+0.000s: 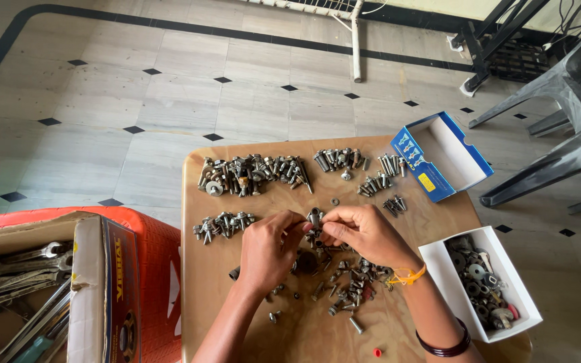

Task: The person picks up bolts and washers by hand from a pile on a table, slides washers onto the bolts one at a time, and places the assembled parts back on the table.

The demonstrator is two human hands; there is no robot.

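Pale floor tiles surround the small tan wooden tabletop [304,336], where near its middle the left hand [268,247] and right hand [366,232] pinch a small grey metal bolt [314,216] between closed fingertips; a slip could drop it into the unsorted pile of loose screws [347,282] below.

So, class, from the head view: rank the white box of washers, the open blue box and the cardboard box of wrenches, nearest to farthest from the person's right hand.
From the right hand:
1. White box of washers, at the table's right edge.
2. Open blue box, far right corner.
3. Cardboard box of wrenches, off the table, far left.
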